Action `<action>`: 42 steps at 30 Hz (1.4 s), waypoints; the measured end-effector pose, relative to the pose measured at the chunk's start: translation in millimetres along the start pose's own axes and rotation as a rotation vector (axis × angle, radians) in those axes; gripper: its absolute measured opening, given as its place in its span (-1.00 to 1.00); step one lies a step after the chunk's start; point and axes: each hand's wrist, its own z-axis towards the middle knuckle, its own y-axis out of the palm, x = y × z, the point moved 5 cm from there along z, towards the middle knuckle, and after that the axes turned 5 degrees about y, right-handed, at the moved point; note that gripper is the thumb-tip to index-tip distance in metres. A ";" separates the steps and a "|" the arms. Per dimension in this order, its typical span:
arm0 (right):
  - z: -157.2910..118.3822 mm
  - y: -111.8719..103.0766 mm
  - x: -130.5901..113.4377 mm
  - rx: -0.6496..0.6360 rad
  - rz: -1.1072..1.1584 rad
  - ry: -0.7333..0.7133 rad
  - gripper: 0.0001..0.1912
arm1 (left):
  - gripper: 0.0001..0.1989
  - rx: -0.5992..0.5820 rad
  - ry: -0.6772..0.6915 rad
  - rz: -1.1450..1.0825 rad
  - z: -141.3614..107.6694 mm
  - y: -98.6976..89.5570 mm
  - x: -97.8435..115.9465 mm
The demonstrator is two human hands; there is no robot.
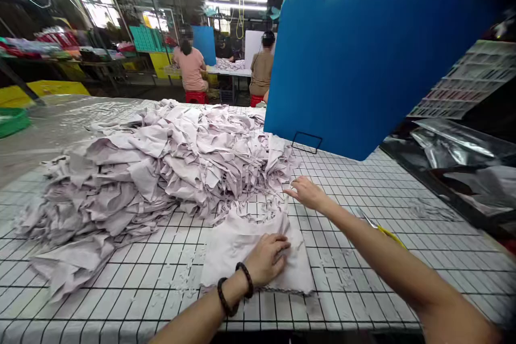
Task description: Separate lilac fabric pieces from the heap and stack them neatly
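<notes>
A stack of pale lilac cloth pieces point(242, 247) lies near the table's front edge. My left hand point(268, 259), with two dark bead bracelets at the wrist, rests on top of it, fingers loosely bent and apart. Beyond the stack's upper right corner, my right hand point(306, 192) reaches over the table with its thumb and fingers together at the tips, beside thin cloth strips. Whatever it pinches is too small to make out. A large heap of crumpled lilac cloth point(153, 161) spreads behind and to the left.
Yellow-handled scissors point(387, 234) lie partly behind my right forearm. A big blue board point(342, 70) stands at the back right of the grid-patterned table point(342, 301). Plastic bags point(455, 142) are at the far right. Several people sit at another table behind.
</notes>
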 end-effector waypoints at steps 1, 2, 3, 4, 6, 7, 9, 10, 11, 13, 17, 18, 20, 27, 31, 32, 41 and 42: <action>-3.1 6.9 1.0 0.065 0.084 0.090 -0.57 | -0.65 0.001 -0.002 0.000 -0.3 -0.2 0.3; -6.4 14.4 2.5 0.123 0.175 0.183 -0.59 | -0.66 0.003 -0.004 -0.001 -0.7 -0.4 0.7; -9.8 22.7 4.4 0.172 0.268 0.274 -0.61 | -0.66 0.006 -0.006 -0.003 -1.0 -0.6 1.0; -13.0 31.5 7.1 0.216 0.383 0.377 -0.61 | -0.66 0.009 -0.006 -0.005 -1.2 -0.8 1.2; -19.0 51.1 14.4 0.281 0.675 0.619 -0.59 | -0.67 0.020 -0.006 -0.010 -1.7 -1.5 1.5; -20.3 59.5 16.2 0.296 0.784 0.705 -0.56 | -0.67 0.025 -0.007 -0.014 -1.9 -1.8 1.7; -18.3 68.0 16.8 0.305 0.900 0.779 -0.50 | -0.67 0.029 -0.010 -0.021 -2.2 -2.3 1.8; -15.7 67.5 16.7 0.307 0.924 0.781 -0.49 | -0.67 0.029 -0.012 -0.023 -2.2 -2.5 1.9; -12.8 64.6 17.2 0.309 0.956 0.783 -0.49 | -0.67 0.028 -0.014 -0.025 -2.2 -2.6 2.0; -6.7 52.6 19.7 0.308 1.006 0.782 -0.53 | -0.66 0.027 -0.015 -0.025 -2.1 -2.9 2.1; 4.3 17.3 28.6 0.306 1.059 0.795 -0.59 | -0.65 0.026 -0.014 -0.020 -2.1 -2.5 2.3; 7.1 9.6 29.6 0.292 1.099 0.786 -0.60 | -0.65 0.025 -0.015 -0.021 -2.2 -2.4 2.4; 12.3 -2.6 27.4 0.238 1.219 0.740 -0.61 | -0.65 0.024 -0.018 -0.031 -2.3 -2.7 3.0; -6.3 -19.7 -18.0 0.151 1.089 0.465 -0.60 | -0.64 0.015 -0.082 -0.306 1.7 -11.9 1.7; -40.4 -13.2 -58.6 0.156 0.631 0.099 -0.77 | -0.43 0.040 -0.330 -0.957 7.2 -15.1 -9.1; -48.5 -10.1 -66.5 0.158 0.533 0.010 -0.77 | -0.39 0.057 -0.389 -1.122 8.6 -15.2 -10.7; -68.6 8.5 -72.2 0.153 0.261 -0.074 -0.72 | -0.64 0.121 -0.568 -1.343 10.1 -6.1 -16.4; -68.6 7.7 -71.3 0.143 0.236 -0.044 -0.72 | -0.64 0.123 -0.573 -1.324 9.5 -4.4 -17.4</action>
